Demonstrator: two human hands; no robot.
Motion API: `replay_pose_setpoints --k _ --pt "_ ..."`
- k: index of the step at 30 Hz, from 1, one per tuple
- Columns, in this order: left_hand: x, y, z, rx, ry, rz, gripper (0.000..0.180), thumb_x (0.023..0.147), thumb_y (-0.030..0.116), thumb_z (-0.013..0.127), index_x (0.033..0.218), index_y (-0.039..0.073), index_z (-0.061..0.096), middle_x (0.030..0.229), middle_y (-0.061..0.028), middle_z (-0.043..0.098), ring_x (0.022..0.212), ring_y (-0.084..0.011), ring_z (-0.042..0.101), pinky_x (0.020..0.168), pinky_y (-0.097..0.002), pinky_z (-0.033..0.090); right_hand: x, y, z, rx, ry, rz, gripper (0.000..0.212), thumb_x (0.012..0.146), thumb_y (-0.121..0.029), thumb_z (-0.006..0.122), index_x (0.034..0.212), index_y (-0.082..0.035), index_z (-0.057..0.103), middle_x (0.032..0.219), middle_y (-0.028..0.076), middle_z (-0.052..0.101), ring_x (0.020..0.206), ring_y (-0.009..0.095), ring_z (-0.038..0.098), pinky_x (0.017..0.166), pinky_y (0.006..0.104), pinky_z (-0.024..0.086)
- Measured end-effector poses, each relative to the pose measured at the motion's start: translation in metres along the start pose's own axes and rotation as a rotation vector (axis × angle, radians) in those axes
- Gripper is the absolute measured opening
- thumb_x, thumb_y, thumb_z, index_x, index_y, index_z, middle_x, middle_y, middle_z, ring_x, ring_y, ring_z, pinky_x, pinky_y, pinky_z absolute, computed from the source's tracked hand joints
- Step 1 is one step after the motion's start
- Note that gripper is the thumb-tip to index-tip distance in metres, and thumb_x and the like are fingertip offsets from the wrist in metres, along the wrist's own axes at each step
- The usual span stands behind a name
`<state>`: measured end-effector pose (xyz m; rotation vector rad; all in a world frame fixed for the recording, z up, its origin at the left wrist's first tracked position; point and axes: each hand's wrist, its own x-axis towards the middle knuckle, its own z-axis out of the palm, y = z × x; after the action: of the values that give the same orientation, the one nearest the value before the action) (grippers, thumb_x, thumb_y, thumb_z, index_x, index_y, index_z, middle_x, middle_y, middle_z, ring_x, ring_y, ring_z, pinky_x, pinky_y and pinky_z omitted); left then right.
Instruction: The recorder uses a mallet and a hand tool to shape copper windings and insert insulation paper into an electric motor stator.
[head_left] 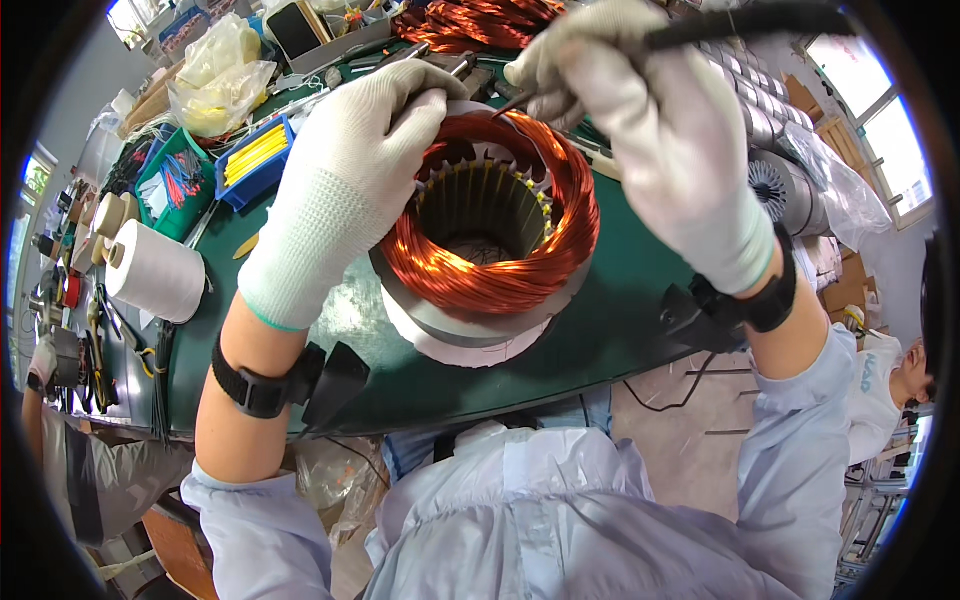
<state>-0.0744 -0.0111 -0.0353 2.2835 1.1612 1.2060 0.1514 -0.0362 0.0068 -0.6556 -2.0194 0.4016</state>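
A motor stator [455, 318] stands upright on the green table, its thick ring of copper winding [490, 285] facing up. Yellow-and-white slot pieces [545, 205] line its round opening. My left hand [375, 135], in a white knitted glove, is at the far left of the ring with thumb and fingers drawn together; whatever they hold is hidden. Above the ring's far right side, my gloved right hand [640, 130] is closed around a black-handled tool [750, 24]. A thin dark tip [512, 104] pokes out from its fingers toward the winding.
On the left are a blue bin [256, 165] of yellow sticks, a green bin [178, 185], a white thread spool [157, 272] and scissors [128, 325]. More copper coils [475, 22] lie behind. Stator cores [785, 190] stack up at right. Other people work on both sides.
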Motion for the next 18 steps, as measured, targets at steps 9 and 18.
replay_pose_setpoints --k 9,18 --pt "0.004 -0.002 -0.001 -0.022 -0.073 -0.027 0.026 0.105 0.016 0.054 0.121 0.000 0.069 0.106 -0.0109 0.075 0.103 -0.0135 0.069 0.094 -0.0294 0.052 0.072 0.000 -0.018 0.094 -0.383 0.570 0.046 0.110 -0.039 0.046 0.103 0.001 0.067 0.087 0.008 0.072 0.076 0.017 0.071 0.071 0.0301 0.058" --pt "-0.006 0.049 -0.005 0.129 0.047 0.040 0.025 0.101 0.015 0.056 0.103 -0.009 0.065 0.082 -0.0209 0.066 0.074 -0.0276 0.066 0.071 -0.0380 0.051 0.081 -0.009 0.006 -0.083 -0.430 0.509 0.036 0.104 -0.031 0.057 0.105 0.003 0.067 0.085 0.009 0.073 0.072 0.014 0.071 0.059 0.0258 0.054"
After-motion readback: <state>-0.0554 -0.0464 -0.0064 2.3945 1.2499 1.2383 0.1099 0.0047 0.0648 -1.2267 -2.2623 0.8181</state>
